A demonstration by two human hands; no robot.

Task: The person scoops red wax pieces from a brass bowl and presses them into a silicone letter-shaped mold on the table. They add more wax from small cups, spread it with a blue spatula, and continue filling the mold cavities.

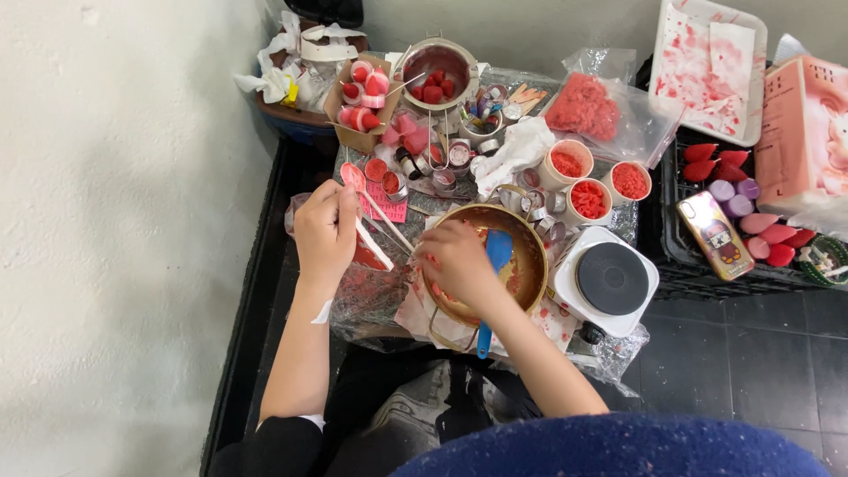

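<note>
Sticks (382, 223) in left hand (324, 231), pan (521, 256) under right hand (457, 261)

A pan (521, 265) sits near centre, a spatula (495, 265) in it; a hotplate (609, 281) just right, three cups (590, 181) behind, a tray (707, 66) far right.

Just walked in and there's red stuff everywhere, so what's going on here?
A person sits over a cluttered worktop. Their left hand holds thin wooden sticks, one with a red blob at its tip. Their right hand rests on the rim of a brass-coloured pot that holds a blue spatula. A small electric hotplate stands beside it, behind it paper cups of red granules.
</note>
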